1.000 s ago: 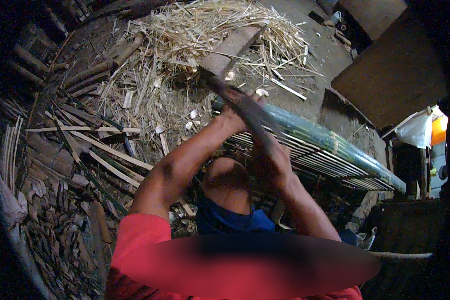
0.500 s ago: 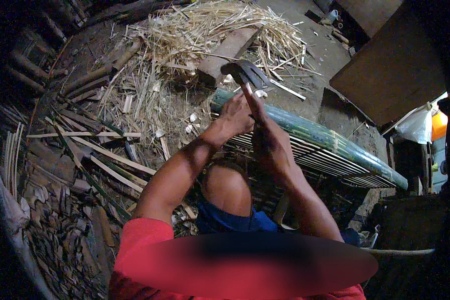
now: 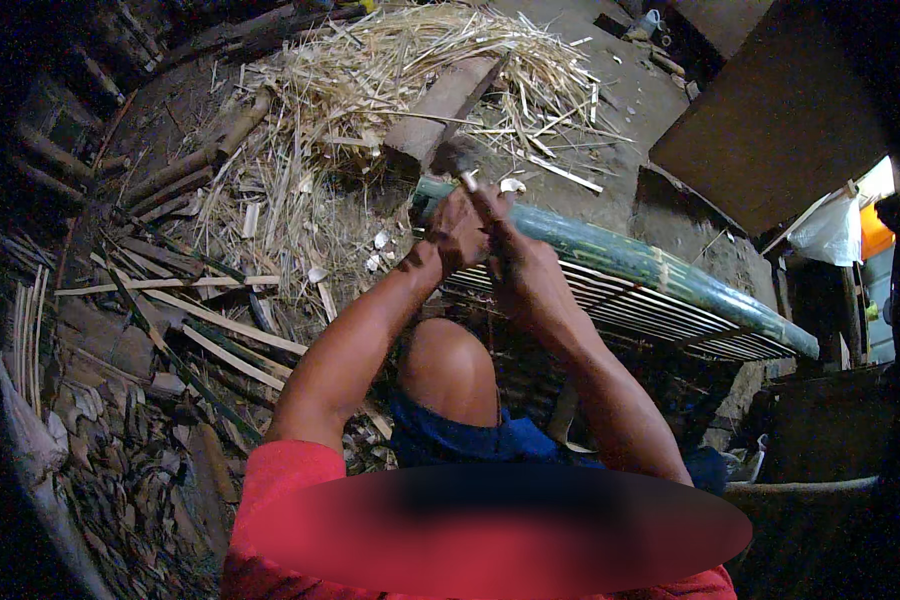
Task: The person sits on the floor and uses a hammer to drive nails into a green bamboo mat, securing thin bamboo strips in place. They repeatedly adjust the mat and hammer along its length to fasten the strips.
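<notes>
2 hands (left hand point(image 3: 457, 228), right hand point(image 3: 523, 255)); 1 hammer point(image 3: 486, 205), blurred, 12 o'clock; 1 green bamboo pole point(image 3: 620, 241), 2 o'clock; pale slats point(image 3: 660, 312) many, uncountable, 3 o'clock; 1 wooden block point(image 3: 442, 108), 12 o'clock; 1 white bag point(image 3: 828, 240), 3 o'clock

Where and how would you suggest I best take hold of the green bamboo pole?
I would grip the bare middle of the green bamboo pole, coming from above and its far side. It is long and round, and pale slats run along its near side, likely crowding a grip there; the left hand is near its left end.
</notes>
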Available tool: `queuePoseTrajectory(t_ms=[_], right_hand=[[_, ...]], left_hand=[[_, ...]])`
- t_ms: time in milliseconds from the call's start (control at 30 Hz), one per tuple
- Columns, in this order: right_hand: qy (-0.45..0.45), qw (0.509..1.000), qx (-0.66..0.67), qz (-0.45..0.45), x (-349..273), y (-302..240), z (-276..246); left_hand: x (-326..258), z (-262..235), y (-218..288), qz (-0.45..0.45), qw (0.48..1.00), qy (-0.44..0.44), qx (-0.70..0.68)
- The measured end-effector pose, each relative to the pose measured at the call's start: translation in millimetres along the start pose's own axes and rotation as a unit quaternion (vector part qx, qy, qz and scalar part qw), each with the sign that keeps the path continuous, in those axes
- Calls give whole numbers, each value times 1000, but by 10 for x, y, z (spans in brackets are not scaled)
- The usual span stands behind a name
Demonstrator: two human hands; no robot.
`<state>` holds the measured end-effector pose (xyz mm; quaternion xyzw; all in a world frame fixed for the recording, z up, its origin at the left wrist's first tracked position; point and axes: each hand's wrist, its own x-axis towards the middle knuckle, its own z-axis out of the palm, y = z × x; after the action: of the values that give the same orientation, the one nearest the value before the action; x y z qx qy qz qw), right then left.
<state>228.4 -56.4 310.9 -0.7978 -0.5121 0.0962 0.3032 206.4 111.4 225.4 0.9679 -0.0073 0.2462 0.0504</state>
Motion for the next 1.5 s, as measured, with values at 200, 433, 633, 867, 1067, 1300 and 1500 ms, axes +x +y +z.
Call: queuePoseTrajectory(t_ms=[200,433,633,867,1067,1300,1500], right_hand=[[83,982,-67,155,-291,427,-316],[101,981,-157,58,-289,769,-123],[101,982,-156,33,-351,786,-143],[80,986,-127,69,-332,768,-194],[99,985,-117,79,-342,744,-171],[106,986,-100,87,-347,727,-181],[92,985,-115,93,-360,746,-170]], left_hand=[[-170,-266,16,70,992,97,-41],[-2329,101,8,-206,972,30,-106],[-3740,1717,557,-438,831,-69,-335],[-3645,2305,441,-536,754,-136,-355],[-3707,2110,451,-542,747,-142,-357],[-3645,1303,387,-553,745,-73,-364],[-1970,-95,91,-448,862,24,-234]])
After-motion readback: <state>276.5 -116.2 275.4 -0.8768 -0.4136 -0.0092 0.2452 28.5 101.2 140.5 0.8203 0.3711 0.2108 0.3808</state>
